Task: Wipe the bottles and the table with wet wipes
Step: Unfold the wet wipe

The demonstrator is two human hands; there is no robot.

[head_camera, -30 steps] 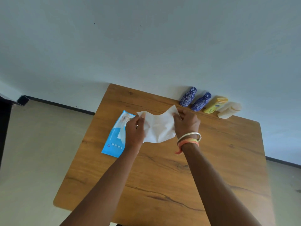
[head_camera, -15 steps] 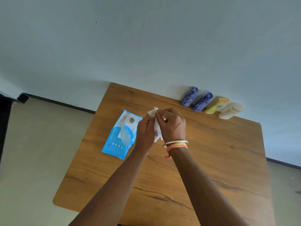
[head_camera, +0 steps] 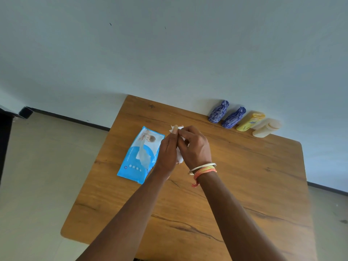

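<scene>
Wooden table (head_camera: 244, 185), left hand (head_camera: 169, 153) and right hand (head_camera: 195, 147) above its middle, fingers of both pinching one folded white wet wipe (head_camera: 179, 159), blue wipe pack (head_camera: 140, 155) left of the hands, four bottles (head_camera: 243, 119) at table's far right edge.

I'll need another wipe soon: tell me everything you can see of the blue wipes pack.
The blue wipes pack looks like soft plastic. It lies flat on the table, a picture at its far end, white dots at its near end. A white strip, flap or wipe, runs along its middle. The left hand overlaps its right edge; contact unclear.
</scene>
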